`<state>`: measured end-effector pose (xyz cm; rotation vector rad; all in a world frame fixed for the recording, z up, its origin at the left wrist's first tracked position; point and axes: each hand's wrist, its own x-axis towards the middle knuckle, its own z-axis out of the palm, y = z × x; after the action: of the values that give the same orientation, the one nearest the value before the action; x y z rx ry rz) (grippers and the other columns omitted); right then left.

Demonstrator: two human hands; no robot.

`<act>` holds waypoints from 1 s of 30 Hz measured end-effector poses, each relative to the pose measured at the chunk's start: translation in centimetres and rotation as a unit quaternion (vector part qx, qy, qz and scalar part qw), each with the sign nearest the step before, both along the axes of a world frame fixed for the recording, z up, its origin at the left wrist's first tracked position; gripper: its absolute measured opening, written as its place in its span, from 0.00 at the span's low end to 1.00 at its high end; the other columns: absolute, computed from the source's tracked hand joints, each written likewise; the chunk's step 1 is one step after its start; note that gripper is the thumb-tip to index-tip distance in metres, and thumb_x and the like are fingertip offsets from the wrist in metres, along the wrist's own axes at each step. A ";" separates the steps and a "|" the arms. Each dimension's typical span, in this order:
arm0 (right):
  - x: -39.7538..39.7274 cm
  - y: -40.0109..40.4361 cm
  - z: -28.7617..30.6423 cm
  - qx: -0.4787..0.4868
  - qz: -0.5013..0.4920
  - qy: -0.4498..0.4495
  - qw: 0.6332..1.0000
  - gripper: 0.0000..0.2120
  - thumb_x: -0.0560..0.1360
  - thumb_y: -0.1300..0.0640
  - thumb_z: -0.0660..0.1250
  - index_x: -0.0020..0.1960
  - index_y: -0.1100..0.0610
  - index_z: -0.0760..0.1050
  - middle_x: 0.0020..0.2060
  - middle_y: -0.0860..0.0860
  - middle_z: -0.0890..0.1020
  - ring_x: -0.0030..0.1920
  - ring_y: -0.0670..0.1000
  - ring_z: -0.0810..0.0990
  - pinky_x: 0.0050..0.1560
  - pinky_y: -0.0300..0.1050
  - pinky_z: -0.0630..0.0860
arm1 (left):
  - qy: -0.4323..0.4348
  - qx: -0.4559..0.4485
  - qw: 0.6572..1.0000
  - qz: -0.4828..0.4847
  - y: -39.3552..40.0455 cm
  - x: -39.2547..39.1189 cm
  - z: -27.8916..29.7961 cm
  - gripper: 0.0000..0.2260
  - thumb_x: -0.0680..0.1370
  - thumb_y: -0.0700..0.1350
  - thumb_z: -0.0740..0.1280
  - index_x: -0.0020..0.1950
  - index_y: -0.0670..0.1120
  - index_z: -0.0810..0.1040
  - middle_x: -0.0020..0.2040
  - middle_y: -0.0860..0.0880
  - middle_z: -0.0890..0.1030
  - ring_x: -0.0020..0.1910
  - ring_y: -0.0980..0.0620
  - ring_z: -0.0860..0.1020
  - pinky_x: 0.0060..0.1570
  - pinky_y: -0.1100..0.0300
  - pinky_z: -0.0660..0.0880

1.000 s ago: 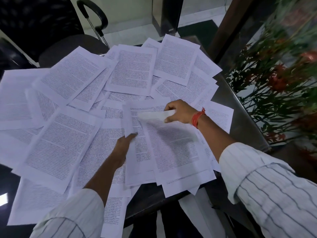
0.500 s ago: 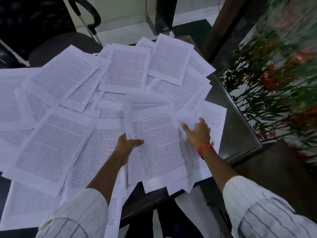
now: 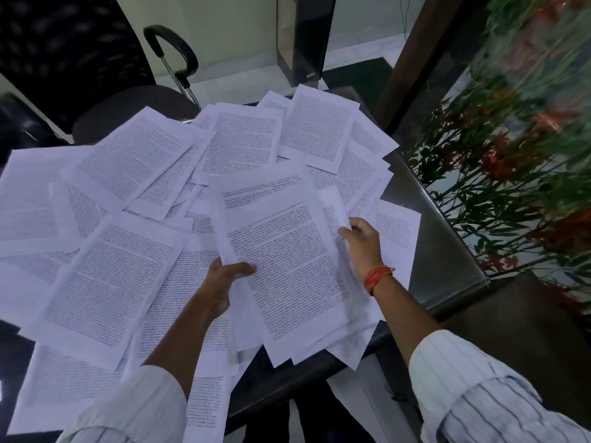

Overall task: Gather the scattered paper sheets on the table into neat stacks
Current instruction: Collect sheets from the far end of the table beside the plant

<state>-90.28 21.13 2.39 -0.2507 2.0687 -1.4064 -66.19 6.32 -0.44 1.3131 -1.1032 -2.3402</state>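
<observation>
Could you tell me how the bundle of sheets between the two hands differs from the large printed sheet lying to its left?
The bundle is several sheets overlapped and fanned at the near edge; the large sheet lies single on top of the spread. The bundle is gripped by the left hand and touched by the right hand; the large sheet is untouched. The bundle overhangs the table edge. Both are white pages of dense print.
</observation>
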 end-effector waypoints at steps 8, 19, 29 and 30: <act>1.7 -3.7 3.2 -0.149 -0.012 -0.183 0.972 0.02 0.76 0.64 0.67 0.46 0.59 0.78 0.40 0.53 0.82 0.40 0.50 0.80 0.46 0.45 0.78 | 0.024 -0.085 0.996 -0.010 -0.6 0.3 1.9 0.20 0.59 0.34 0.76 0.50 0.39 0.82 0.47 0.45 0.86 0.50 0.41 0.83 0.52 0.48 0.81; 3.5 -3.4 6.1 -0.099 0.130 0.041 0.986 0.24 0.67 0.68 0.77 0.58 0.53 0.74 0.50 0.52 0.83 0.48 0.48 0.84 0.49 0.48 0.83 | 0.105 -0.202 0.973 0.035 -2.9 1.9 6.5 0.19 0.59 0.36 0.78 0.48 0.44 0.86 0.48 0.44 0.86 0.47 0.42 0.83 0.48 0.47 0.82; 7.3 -3.3 7.2 -0.104 0.113 0.094 0.984 0.19 0.65 0.74 0.75 0.50 0.56 0.77 0.41 0.47 0.82 0.38 0.36 0.82 0.37 0.31 0.77 | 0.077 -0.281 0.956 0.041 -2.4 4.2 7.0 0.21 0.59 0.44 0.81 0.51 0.48 0.86 0.51 0.46 0.86 0.51 0.44 0.85 0.51 0.46 0.82; 7.4 -3.4 7.3 -0.107 0.117 0.091 0.983 0.20 0.66 0.74 0.75 0.50 0.55 0.77 0.41 0.46 0.82 0.39 0.36 0.82 0.37 0.31 0.77 | 0.072 -0.284 0.955 0.048 -2.3 4.4 7.1 0.20 0.59 0.45 0.81 0.50 0.49 0.86 0.51 0.46 0.87 0.51 0.44 0.85 0.51 0.45 0.82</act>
<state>-82.89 17.77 9.73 -0.7118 1.9533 -1.5038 -61.78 4.02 6.69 0.9403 -1.4742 -1.8099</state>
